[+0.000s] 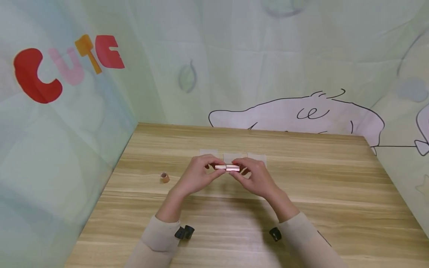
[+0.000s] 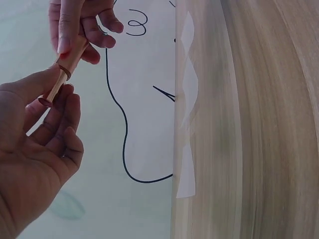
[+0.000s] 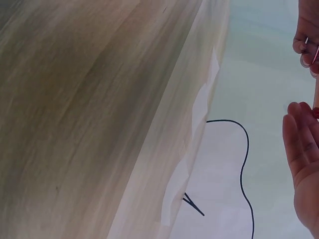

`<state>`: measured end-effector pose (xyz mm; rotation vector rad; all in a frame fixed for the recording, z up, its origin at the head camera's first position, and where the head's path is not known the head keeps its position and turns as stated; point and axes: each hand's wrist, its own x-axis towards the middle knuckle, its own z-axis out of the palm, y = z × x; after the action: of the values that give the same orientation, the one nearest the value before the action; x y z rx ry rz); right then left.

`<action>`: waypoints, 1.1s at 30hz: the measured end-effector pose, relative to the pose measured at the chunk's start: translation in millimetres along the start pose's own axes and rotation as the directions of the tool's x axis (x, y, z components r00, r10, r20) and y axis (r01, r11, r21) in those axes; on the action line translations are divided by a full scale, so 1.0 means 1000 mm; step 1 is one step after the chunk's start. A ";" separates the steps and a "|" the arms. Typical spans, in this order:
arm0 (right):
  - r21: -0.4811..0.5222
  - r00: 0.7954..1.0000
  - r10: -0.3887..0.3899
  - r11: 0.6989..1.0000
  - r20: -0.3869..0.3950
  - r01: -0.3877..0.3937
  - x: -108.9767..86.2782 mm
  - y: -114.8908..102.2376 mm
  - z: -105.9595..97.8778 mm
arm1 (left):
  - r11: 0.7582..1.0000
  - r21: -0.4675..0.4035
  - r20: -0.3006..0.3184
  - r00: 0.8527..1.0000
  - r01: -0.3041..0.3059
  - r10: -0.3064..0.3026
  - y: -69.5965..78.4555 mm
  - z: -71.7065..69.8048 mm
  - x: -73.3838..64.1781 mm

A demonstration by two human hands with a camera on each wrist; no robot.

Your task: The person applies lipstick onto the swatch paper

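Note:
A slim, shiny rose-gold lipstick tube (image 1: 232,168) lies level between my two hands in the head view. Its left section is narrower than its right. My left hand (image 1: 197,175) pinches the narrow end between thumb and fingers, while my right hand (image 1: 256,178) grips the wider part the same way. In the left wrist view the tube (image 2: 64,70) appears slanted, with a flared rim at its lower end. Only part of both hands shows at the edge of the right wrist view. On the table to the left stands a small, hollow copper-coloured piece (image 1: 164,178).
Three pale square sheets lie in a row just beyond the hands, among them a left sheet (image 1: 208,152) and a right sheet (image 1: 258,158). The wood-grain table (image 1: 335,186) meets a printed cloth backdrop (image 1: 234,67) at its back and left edges.

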<state>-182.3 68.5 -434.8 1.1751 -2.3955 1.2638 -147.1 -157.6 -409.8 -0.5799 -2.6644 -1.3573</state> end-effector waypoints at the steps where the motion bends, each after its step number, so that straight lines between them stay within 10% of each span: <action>1: 0.016 1.000 0.011 1.000 0.001 -0.011 0.000 0.000 0.000 | 1.000 -0.003 0.000 1.000 0.000 0.000 0.000 0.000 0.000; 33: 0.256 0.987 0.158 0.955 -0.012 -0.150 0.005 -0.030 -0.008 | 0.997 -0.082 -0.022 1.000 -0.006 0.004 0.001 -0.001 -0.004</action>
<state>-166.2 62.4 -408.8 1.0346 -2.3947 1.6676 -142.9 -159.2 -408.9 -0.5766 -2.5989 -1.4695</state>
